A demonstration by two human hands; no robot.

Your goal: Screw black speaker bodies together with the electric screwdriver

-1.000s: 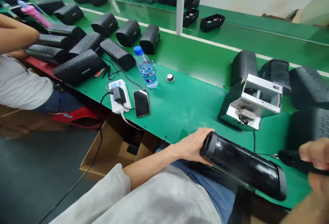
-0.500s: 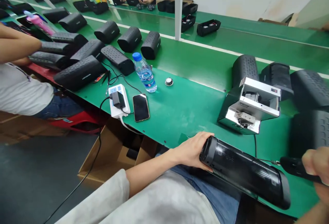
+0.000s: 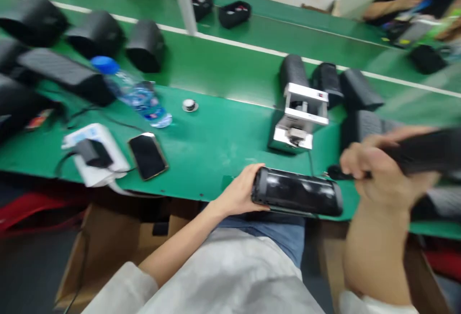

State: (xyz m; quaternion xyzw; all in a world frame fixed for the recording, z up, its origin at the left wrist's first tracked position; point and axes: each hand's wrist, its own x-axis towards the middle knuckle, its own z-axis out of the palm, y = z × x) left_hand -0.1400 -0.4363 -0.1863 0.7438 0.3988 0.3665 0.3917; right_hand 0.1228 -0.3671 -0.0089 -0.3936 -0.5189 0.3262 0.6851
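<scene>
My left hand (image 3: 240,190) grips the left end of a long glossy black speaker body (image 3: 297,192) that lies across the near edge of the green bench (image 3: 223,143). My right hand (image 3: 382,172) is closed round a black handheld tool (image 3: 418,153), blurred by motion, just right of and above the speaker's right end. A thin cable runs from the tool's tip toward a small silver machine (image 3: 300,122) standing behind the speaker.
Black speakers (image 3: 355,90) crowd behind and right of the silver machine. To the left lie a phone (image 3: 147,155), a white power strip (image 3: 95,153), a water bottle (image 3: 135,95) and more speakers (image 3: 66,74). A small round part (image 3: 189,105) sits mid-bench. Another person's arm (image 3: 392,4) shows far right.
The view has swung right and down. My right hand with the tool has risen and moved left, closer over the speaker's right end. My left hand keeps its hold.
</scene>
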